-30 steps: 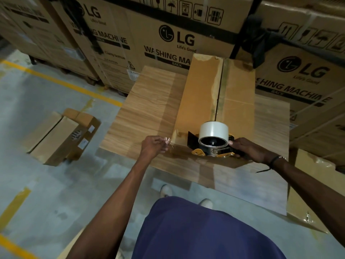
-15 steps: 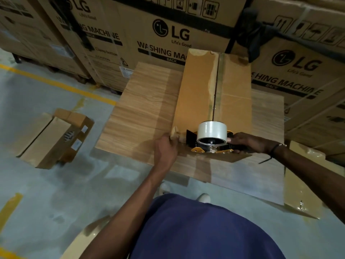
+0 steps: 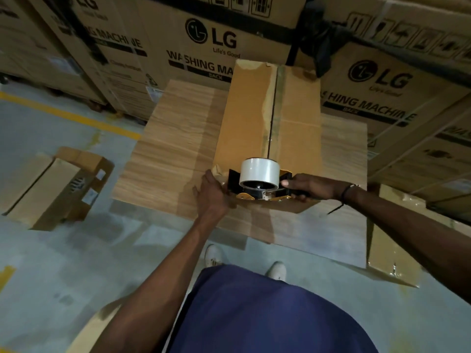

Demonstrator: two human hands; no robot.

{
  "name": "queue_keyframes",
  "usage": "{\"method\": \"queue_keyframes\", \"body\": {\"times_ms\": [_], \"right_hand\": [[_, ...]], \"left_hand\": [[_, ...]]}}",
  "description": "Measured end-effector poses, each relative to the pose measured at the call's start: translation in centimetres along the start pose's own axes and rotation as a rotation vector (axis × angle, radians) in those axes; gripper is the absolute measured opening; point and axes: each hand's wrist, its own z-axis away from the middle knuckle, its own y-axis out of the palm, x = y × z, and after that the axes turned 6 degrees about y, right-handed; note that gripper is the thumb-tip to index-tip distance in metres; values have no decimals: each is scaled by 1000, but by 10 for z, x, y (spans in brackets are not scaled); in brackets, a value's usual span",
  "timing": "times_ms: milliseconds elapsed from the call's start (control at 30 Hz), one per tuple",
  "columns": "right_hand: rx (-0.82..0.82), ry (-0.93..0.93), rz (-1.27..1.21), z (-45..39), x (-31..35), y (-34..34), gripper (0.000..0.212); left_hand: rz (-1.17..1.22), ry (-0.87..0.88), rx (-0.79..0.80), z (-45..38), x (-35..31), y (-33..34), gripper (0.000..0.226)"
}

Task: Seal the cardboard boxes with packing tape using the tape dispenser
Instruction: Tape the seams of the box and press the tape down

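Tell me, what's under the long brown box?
The long brown box lies on a wood-patterned board, which sticks out on both sides. The part of the board right beneath the box is covered, so anything there is hidden.

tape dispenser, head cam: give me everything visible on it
The tape dispenser has a black frame with yellow-orange plates along its near side and carries a wide roll of clear, whitish tape on a dark hub. It lies on its side, roll axis roughly upright, at the near end of the brown cardboard box, close to the centre seam. The right hand grips its handle from the right. The left hand lies on the box end just left of it; contact with the frame is unclear.
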Motion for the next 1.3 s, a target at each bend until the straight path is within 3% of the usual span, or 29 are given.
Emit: {"method": "queue_keyframes", "body": {"times_ms": [67, 133, 267, 400, 533, 667, 733, 933, 1133, 1233, 1300], "right_hand": [[12, -13, 0, 3, -11, -4, 72], [7, -33, -27, 12, -30, -14, 78], [10, -46, -146, 43, -86, -45, 70], [36, -54, -164, 63, -122, -66, 102], [24, -84, -114, 69, -119, -64, 73], [20, -87, -84, 74, -114, -64, 86], [40, -93, -78, 78, -113, -65, 86], [84, -78, -99, 88, -121, -70, 51], [-121, 94, -14, 102, -188, -113, 47], [-156, 151, 5, 111, -215, -126, 56], [-168, 184, -31, 116, -214, -125, 50]], "left_hand": [[-57, -30, 4, -1, -2, 2, 91], [-122, -17, -40, 0, -4, 1, 77], [-209, 1, -82, 0, -2, 2, 80], [-299, -32, -108, 2, -9, 9, 92], [-390, 66, -163, 23, -45, 30, 85], [-479, 451, 14, 41, -96, 86, 72], [-476, 530, 56, 43, -103, 101, 70], [-416, 474, 51, 42, -103, 99, 70], [-379, 452, 23, 43, -105, 99, 70], [-369, 479, 3, 42, -104, 101, 71], [-374, 483, 0, 42, -105, 101, 71]]}}
